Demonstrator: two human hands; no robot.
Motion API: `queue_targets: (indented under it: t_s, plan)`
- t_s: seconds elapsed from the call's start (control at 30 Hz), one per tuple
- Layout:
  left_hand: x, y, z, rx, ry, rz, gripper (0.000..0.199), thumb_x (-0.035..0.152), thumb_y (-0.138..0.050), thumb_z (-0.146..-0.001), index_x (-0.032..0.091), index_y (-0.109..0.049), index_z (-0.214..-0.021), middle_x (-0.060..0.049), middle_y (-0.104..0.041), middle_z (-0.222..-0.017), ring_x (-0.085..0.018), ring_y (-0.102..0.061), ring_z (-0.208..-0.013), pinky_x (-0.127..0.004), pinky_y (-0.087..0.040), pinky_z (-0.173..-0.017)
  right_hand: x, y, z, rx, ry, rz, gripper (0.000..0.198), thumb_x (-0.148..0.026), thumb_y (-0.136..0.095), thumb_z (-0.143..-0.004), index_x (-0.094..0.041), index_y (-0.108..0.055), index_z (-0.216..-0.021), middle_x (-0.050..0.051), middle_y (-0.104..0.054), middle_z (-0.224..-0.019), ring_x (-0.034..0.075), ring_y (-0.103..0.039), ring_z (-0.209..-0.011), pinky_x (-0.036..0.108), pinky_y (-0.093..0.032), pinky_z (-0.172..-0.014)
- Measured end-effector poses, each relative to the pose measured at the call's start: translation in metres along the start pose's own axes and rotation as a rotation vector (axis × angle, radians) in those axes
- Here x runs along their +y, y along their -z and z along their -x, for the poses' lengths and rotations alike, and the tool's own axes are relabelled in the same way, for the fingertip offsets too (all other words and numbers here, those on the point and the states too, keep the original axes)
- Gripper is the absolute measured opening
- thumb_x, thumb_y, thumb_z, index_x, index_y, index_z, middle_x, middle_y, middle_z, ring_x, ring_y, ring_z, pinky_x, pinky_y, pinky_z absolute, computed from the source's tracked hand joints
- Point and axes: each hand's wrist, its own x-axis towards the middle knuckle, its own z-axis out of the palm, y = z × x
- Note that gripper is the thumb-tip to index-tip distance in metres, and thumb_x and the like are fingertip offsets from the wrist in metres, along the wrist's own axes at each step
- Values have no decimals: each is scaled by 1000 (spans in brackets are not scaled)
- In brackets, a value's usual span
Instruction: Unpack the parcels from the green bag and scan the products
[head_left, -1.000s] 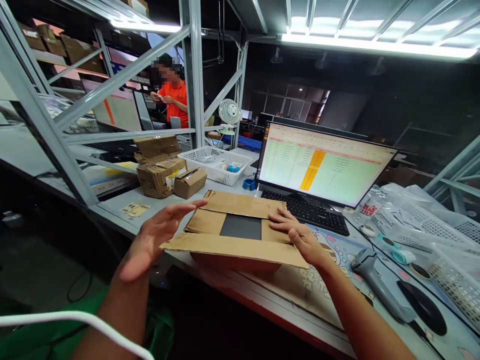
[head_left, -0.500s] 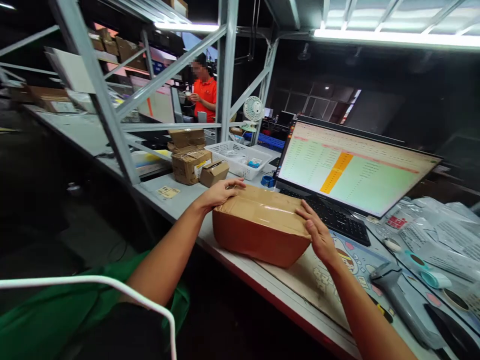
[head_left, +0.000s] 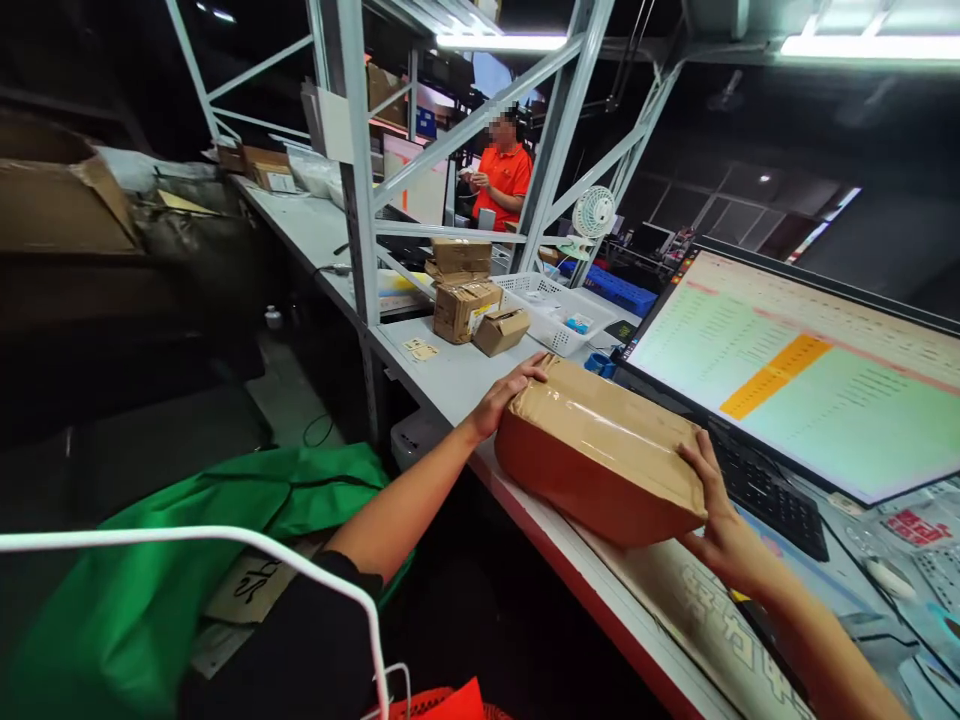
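Note:
A taped brown cardboard box (head_left: 600, 450) is gripped between my two hands above the front edge of the grey worktable (head_left: 442, 385). My left hand (head_left: 510, 398) wraps the box's left end, fingers over the top corner. At the opposite end, my right hand (head_left: 712, 510) has its fingers on the top and side, with the thumb low near the bottom corner. Clear tape shines along the top of the box. Beneath its right part lies a mat with pale lettering (head_left: 720, 620).
A monitor (head_left: 810, 370) and black keyboard (head_left: 772, 490) stand behind the box. Small cartons (head_left: 465, 308) and a white basket (head_left: 559, 310) sit farther back. A metal post (head_left: 352, 180) rises at the table's left. A green bag (head_left: 247, 510) hangs low left; a person in orange (head_left: 502, 180) stands beyond.
The view has swung left, so the table and monitor appear farther right. Both hands keep hold of the box, its right end now tilted. A red basket edge has come into view below.

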Motion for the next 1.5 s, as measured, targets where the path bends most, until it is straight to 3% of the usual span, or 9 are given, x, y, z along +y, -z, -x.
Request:
queue_targets:
  t_s: [0.2,0.37,0.53,0.77,1.0,1.13,1.3,1.43,1.5]
  plan:
    - [5,-2,19,171,-29,135,47,57,-51,-104,19,-76,-118,-10,-51,-167,-33,-38,-161,-48,-23,-135,-31,6,9,-153,-136,78,128,-53,-85,-84,-34,3,-175,14,21,-180,48,-5,-164,67,-38,-123]
    - [4,-4,46,542,80,112,67,72,-37,-108,19,-70,-133,-13,-71,-142,-30,-62,-140,-47,-41,-127,-63,-27,-7,64,-64,39,99,-55,-72,-97,-32,-12,-172,13,12,-182,43,1,-167,71,-25,-128]
    - [-8,0,97,801,33,-252,66,66,-48,-108,24,-44,-160,-15,-46,-169,-29,-40,-160,-49,-30,-134,-103,-80,-62,211,-38,-18,85,-56,-65,-102,-27,-22,-169,17,9,-182,40,-3,-168,69,-30,-128]
    - [-31,24,106,655,58,-671,98,59,-68,-101,27,-12,-174,-19,-10,-182,-35,-11,-169,-59,-19,-136,-148,-158,-194,188,-55,-117,97,-59,-71,-96,-9,-25,-165,31,15,-177,40,6,-167,62,-27,-131]
    - [-68,117,62,518,114,-799,143,49,-95,-75,20,3,-175,-28,6,-180,-42,4,-168,-64,-15,-135,-198,-209,-303,108,-159,-212,110,-56,-73,-96,-5,-10,-170,33,17,-176,47,9,-166,72,-17,-128]
    - [-73,160,37,565,167,-819,148,39,-98,-70,15,4,-175,-31,4,-179,-42,-1,-168,-59,-18,-135,-198,-223,-328,18,-75,-325,125,-62,-75,-93,-3,2,-172,32,24,-174,44,14,-166,71,-10,-130]
    - [-70,192,21,550,284,-881,146,42,-95,-71,13,3,-174,-29,0,-180,-38,-7,-169,-54,-17,-136,-154,-191,-258,-172,82,-507,108,-57,-72,-96,-11,-13,-174,24,-15,-179,32,-18,-167,56,-29,-132]
    - [-62,181,33,538,306,-923,149,55,-91,-67,4,1,-172,-31,-1,-179,-42,-7,-168,-59,-17,-136,-77,-84,-109,-73,11,-478,68,-54,-67,-102,-27,-49,-162,14,-62,-154,29,-66,-134,52,-53,-117]
    - [-51,158,42,610,113,-977,140,66,-82,-71,1,-8,-171,-28,-5,-180,-43,-5,-168,-61,-12,-136,-29,-19,-9,77,-213,-405,54,-55,-60,-105,-28,-60,-151,12,-74,-135,29,-74,-119,52,-59,-107]
